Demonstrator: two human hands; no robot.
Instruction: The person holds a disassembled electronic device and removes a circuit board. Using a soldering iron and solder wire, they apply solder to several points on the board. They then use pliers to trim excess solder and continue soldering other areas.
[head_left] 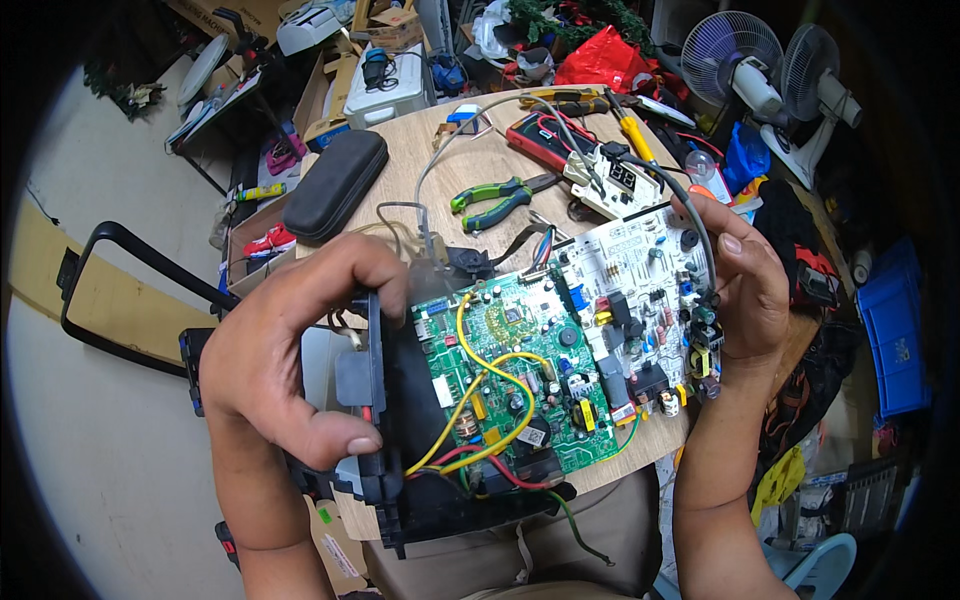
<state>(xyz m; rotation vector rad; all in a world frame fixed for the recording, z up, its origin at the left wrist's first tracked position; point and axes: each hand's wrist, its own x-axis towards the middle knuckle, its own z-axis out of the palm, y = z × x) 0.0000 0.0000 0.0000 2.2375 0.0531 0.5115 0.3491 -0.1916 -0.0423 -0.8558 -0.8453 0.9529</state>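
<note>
My left hand [270,340] is closed around the side wall of a black plastic housing [402,385], thumb and fingers on either side. In that housing lies a green circuit board [545,375] with yellow, red and green wires running over it. A white circuit board [625,262], crowded with capacitors and other parts, sits against the green one's right side. Its right edge is in my right hand [745,285], whose fingertips are partly hidden behind it. A grey cable loops from the boards up to a small off-white display module [610,180].
On the round wooden table [420,135] lie green-handled pliers [497,204], a black zip case [337,185], a red multimeter [537,142] and a yellow screwdriver-like tool [636,137]. Two fans [735,62] and a blue crate [893,335] stand at the right. A black tubular frame [70,290] is at the left.
</note>
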